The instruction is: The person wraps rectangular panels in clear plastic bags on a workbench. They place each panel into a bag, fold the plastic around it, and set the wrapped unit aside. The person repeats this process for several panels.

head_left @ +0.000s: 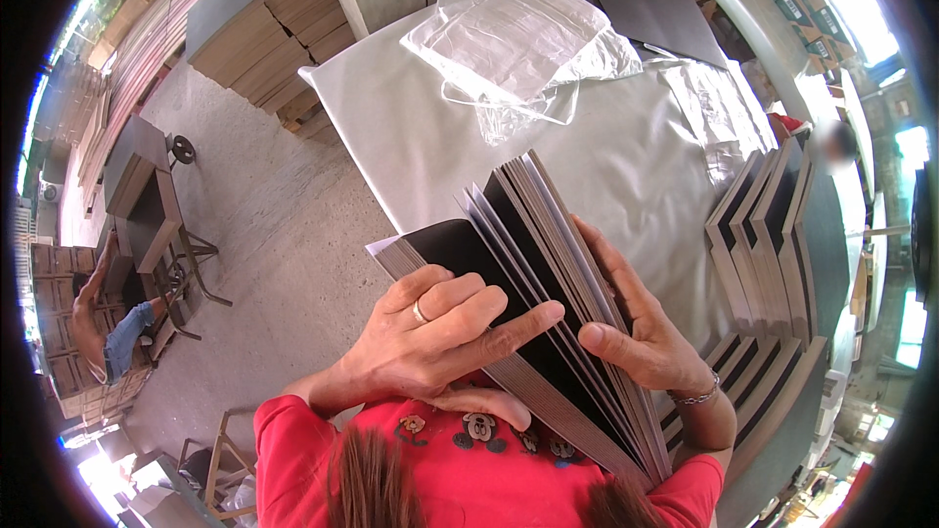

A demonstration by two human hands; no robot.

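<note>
A thick stack of thin boards (553, 244) with grey edges and black faces stands tilted against my body, fanned apart in the middle. Several thinner pale-edged sheets stick up within the gap. My right hand (636, 323) grips the right-hand part of the stack, its thumb on the board edges and its fingers along the outer side. My left hand (440, 328), with a ring, holds the left-hand part, most fingers curled over the black face. Its index finger stretches across the gap to the sheet edges.
A table with a pale cover (391, 127) lies ahead, with clear plastic bags (518, 39) and dark boards (646, 5) on it. More dark boards (773, 235) stand in bent piles at right. Stacked boards (264, 39) rise at far left. Another person (122, 332) bends beside a cart.
</note>
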